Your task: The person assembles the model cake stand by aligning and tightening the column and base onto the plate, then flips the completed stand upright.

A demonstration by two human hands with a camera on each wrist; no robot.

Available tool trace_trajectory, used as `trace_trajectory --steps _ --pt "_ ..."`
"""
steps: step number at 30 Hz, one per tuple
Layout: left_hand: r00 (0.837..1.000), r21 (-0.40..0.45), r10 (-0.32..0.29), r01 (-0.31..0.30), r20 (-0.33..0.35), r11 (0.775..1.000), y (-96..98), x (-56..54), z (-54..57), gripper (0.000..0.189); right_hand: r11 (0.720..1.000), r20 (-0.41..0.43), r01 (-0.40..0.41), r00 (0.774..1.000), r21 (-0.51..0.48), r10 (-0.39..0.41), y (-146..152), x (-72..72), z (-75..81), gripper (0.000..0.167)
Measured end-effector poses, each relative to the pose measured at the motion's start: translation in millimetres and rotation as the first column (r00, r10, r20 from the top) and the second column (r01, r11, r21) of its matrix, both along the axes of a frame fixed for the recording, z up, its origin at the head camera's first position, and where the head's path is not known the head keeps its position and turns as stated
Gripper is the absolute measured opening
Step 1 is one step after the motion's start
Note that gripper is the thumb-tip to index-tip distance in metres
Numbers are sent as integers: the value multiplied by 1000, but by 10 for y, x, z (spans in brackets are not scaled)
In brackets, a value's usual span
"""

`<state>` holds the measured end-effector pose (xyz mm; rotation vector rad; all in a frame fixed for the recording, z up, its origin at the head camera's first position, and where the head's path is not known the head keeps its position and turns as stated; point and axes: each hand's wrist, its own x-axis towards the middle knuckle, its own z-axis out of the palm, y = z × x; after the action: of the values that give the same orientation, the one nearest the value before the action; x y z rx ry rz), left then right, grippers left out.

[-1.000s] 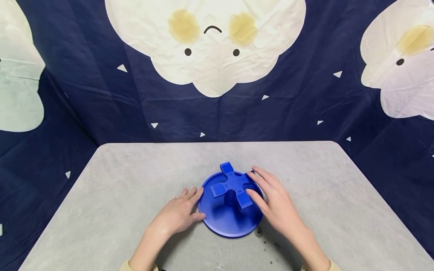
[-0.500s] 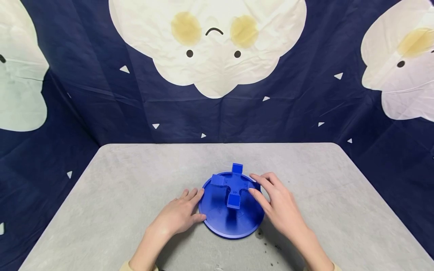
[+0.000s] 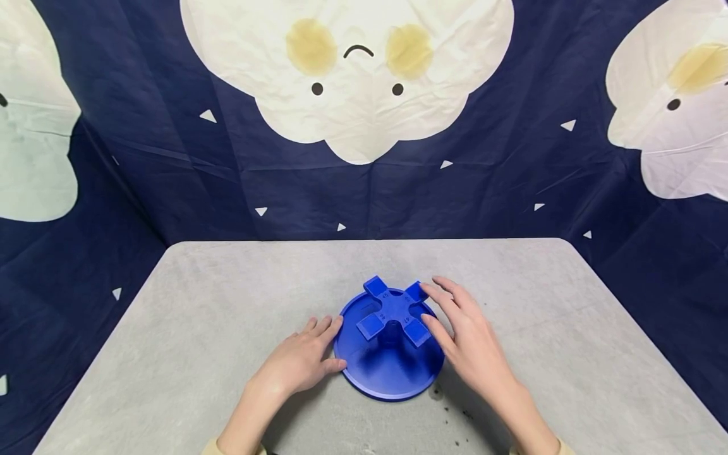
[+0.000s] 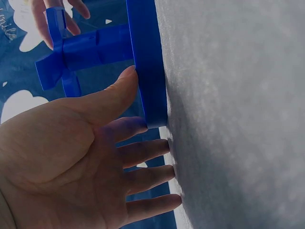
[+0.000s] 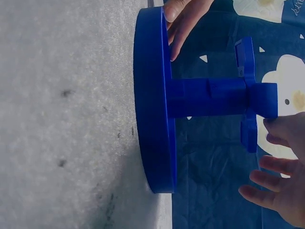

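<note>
On the table stands a blue round base (image 3: 391, 383) with a raised rim. From its middle rises a short blue post (image 5: 207, 98), topped by a cross-shaped blue piece (image 3: 394, 308) whose arms carry small numbers. My left hand (image 3: 300, 357) rests at the base's left edge; its thumb and index finger touch the rim while the other fingertips meet the tabletop, all fairly straight. On the right, my right hand (image 3: 471, 335) is beside the cross, fingers loosely bent. Its thumb (image 5: 281, 128) lies at the end of one arm, and whether it touches is hard to tell.
The grey table (image 3: 227, 284) extends around the base. Dark spots (image 3: 446, 411) mark its surface near the right forearm. Behind and at both sides hangs a navy cloth (image 3: 170, 189) printed with white clouds.
The cross-shaped top has turned between the frames, its arms now pointing diagonally. My right hand's fingers have bent and straightened again beside it. The left hand and the base have stayed put.
</note>
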<state>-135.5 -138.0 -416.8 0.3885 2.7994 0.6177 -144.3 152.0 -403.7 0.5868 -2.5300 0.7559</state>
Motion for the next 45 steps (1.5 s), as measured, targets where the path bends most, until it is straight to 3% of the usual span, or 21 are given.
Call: trace_trajectory --steps 5,9,21,28,31,36,40,45 --pt "1000 1 -2 2 -6 1000 4 3 4 77 999 98 -32 995 26 29 3 -2 -20 52" --pt "1000 2 -5 5 -8 1000 3 6 10 76 998 113 -47 993 40 42 -2 1 -35 51" --pt "1000 3 0 0 -5 1000 -6 9 -2 76 998 0 -37 999 45 37 8 -4 -11 33" --pt "1000 2 -3 3 -10 1000 -9 9 -5 77 999 -3 -30 1000 35 30 -14 27 26 23" --pt "1000 -2 -6 6 -16 1000 -6 6 -8 77 1000 -63 -23 998 10 23 -17 23 27 18" --pt "1000 -8 -6 5 -12 1000 -4 4 -8 77 1000 -94 -27 995 1 27 -9 12 24 36" --pt "1000 -8 -4 4 -9 1000 -2 4 -4 77 998 -4 -40 999 51 41 -4 14 26 49" --pt "1000 -3 -2 2 -10 1000 -1 9 -1 77 993 71 -67 996 92 61 -11 25 14 52"
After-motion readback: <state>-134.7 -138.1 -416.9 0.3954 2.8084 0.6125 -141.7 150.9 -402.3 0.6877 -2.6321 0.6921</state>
